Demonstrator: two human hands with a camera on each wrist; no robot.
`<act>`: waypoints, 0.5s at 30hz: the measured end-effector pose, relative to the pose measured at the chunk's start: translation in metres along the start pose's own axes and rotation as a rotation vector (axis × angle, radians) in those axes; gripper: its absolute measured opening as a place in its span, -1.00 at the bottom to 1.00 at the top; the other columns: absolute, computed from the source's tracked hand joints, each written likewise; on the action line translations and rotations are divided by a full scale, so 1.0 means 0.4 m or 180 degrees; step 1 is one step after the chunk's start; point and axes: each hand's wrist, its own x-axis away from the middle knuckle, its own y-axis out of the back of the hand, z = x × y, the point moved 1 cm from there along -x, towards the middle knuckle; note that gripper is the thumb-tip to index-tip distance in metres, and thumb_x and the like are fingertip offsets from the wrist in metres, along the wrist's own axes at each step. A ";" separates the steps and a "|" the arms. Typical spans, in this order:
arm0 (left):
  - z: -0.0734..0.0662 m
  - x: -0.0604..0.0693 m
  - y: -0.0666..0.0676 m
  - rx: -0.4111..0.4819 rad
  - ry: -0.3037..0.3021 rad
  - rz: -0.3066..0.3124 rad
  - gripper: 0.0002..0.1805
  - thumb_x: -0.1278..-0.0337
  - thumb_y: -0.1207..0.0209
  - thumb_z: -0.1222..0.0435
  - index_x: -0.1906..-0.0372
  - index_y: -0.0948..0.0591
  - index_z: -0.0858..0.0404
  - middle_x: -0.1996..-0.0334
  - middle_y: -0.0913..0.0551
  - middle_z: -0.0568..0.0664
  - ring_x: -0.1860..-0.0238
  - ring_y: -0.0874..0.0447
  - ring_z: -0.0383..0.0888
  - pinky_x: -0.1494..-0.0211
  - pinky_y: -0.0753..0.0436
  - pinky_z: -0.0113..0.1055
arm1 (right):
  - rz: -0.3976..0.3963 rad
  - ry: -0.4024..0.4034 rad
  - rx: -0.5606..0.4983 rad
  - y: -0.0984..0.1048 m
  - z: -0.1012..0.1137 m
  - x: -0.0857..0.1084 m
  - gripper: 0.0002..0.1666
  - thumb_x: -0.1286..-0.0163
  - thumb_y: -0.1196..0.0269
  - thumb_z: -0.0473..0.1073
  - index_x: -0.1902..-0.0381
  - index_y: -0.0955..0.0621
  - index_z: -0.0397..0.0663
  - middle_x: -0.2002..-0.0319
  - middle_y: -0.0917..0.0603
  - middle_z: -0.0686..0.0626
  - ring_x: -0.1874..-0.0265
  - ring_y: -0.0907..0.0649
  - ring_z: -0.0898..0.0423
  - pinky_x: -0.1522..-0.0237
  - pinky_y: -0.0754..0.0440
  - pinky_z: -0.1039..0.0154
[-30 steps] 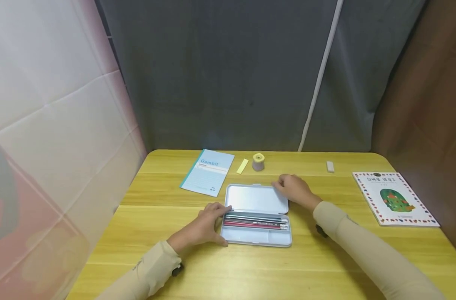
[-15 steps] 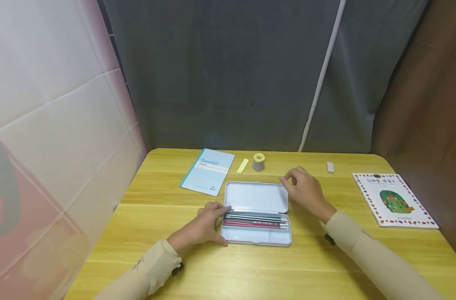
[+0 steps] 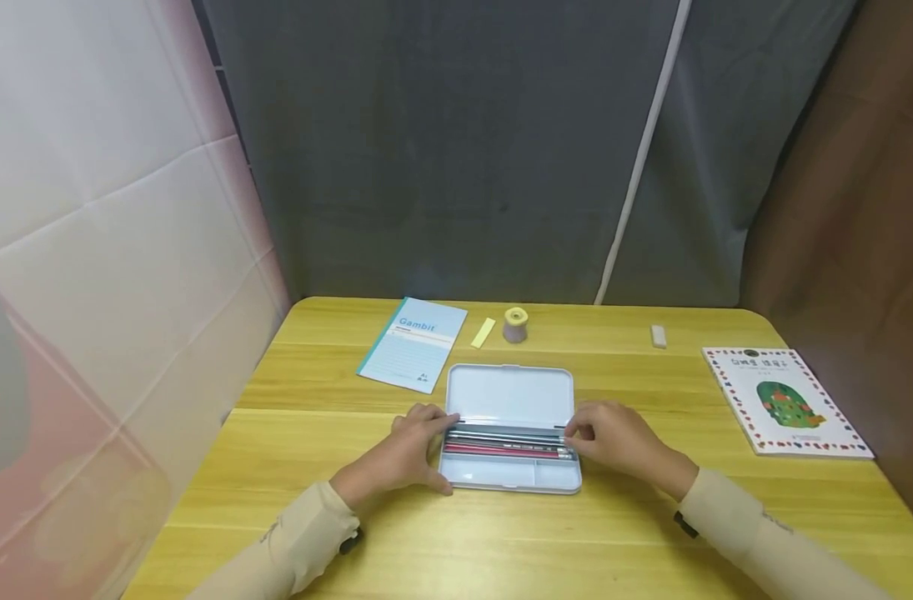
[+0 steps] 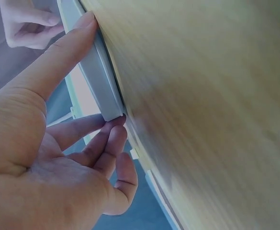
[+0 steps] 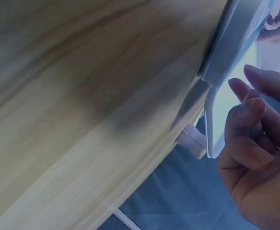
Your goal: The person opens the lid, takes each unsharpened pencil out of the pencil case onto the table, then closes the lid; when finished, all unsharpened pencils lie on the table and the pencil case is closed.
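Your right hand has its fingertips close together by the right ends of the pencils; whether one is pinched, I cannot tell. Since they lie side by side, you could catch two at once or knock a neighbour loose. If your left hand, spread wide across the other end, eases off, the pencil case could skid. Pale and shallow, it lies open between your hands, its lid folded back away from you.

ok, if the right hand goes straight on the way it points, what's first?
Probably the pencils in the open case; the right hand is at their ends, contact unclear.
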 end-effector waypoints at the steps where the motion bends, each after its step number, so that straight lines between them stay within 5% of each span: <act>1: 0.000 0.000 0.000 0.0005 0.0004 -0.0002 0.19 0.44 -0.78 0.16 -0.49 -0.49 0.41 -0.24 -0.62 0.14 -0.26 -0.42 0.03 -0.09 -0.28 -0.19 | 0.0013 0.0017 0.0006 -0.003 0.000 -0.001 -0.95 -0.30 -0.52 -0.19 0.33 -0.83 -0.02 0.52 -0.56 0.21 0.53 -0.42 0.33 0.46 -0.39 0.39; 15: -0.007 0.002 0.000 0.0015 0.0061 0.0012 0.19 0.43 -0.78 0.18 -0.49 -0.48 0.40 -0.25 -0.61 0.15 -0.29 -0.41 0.05 -0.10 -0.27 -0.16 | 0.0173 0.0014 0.0317 -0.027 -0.002 -0.025 -0.95 -0.27 -0.55 -0.23 0.33 -0.83 -0.03 0.41 -0.72 0.14 0.46 -0.49 0.31 0.36 -0.52 0.38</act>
